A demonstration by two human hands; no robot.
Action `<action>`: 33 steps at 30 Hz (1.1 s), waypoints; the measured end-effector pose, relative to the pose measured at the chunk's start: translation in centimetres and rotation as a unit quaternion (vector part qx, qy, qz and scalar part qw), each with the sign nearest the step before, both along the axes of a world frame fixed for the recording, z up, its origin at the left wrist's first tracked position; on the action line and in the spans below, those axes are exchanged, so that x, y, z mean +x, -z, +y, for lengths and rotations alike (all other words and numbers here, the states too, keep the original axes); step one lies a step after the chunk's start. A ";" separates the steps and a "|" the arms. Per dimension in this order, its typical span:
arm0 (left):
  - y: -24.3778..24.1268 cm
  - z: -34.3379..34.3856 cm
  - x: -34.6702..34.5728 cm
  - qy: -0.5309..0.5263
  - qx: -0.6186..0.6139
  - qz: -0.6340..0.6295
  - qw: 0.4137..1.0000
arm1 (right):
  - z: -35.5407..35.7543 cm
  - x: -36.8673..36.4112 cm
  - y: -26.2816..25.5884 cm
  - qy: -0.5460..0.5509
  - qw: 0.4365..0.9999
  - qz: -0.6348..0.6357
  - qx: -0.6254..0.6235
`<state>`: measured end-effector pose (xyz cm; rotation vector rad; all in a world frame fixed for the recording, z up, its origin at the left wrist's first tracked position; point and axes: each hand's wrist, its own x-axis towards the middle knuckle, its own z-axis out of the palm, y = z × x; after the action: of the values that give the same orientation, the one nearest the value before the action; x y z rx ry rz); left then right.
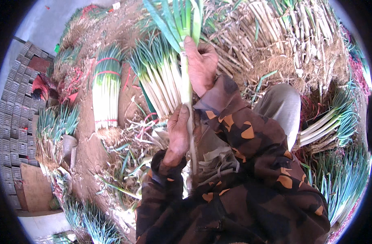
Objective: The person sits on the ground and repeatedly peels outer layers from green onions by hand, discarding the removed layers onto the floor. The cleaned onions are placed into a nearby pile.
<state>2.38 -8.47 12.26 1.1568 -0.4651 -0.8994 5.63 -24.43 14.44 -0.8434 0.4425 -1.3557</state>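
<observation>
A long green onion (186,82) runs upright through the middle of the view, its green leaves at the top and its lower end near my lap. My right hand (201,64) grips it just below the leaves, thumb on the stalk. Lower down, my left hand (178,131) holds the white stalk between thumb and fingers. Behind the stalk leans a row of cleaned green onions (158,79), with white stems and trimmed leaves. Farther left lies a bundle of green onions (106,88), bound with red bands near its leaves and near its roots.
A large heap of unpeeled green onions (265,39) with soil-coloured roots fills the upper right. Peeled skins (128,170) litter the ground at left. More green onions (338,180) lie at the lower right. Stacked grey blocks (15,116) and a wooden board (36,189) are at the far left.
</observation>
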 end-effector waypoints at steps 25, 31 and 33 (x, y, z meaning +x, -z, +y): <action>5.0 -1.6 -2.8 -0.147 0.043 -0.128 0.980 | 2.0 -1.7 4.8 -0.054 0.998 -0.036 0.015; 6.2 -0.5 -2.4 -0.158 0.099 -0.186 0.965 | 1.3 -2.2 4.2 -0.151 0.988 -0.024 -0.024; 6.2 -0.3 -2.5 -0.155 0.116 -0.194 0.962 | 1.0 -2.5 4.2 -0.132 0.990 0.005 -0.058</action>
<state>-0.14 -8.80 6.04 1.5843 -0.4848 -0.4590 3.09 -23.43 10.26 -0.9695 0.2510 -1.1404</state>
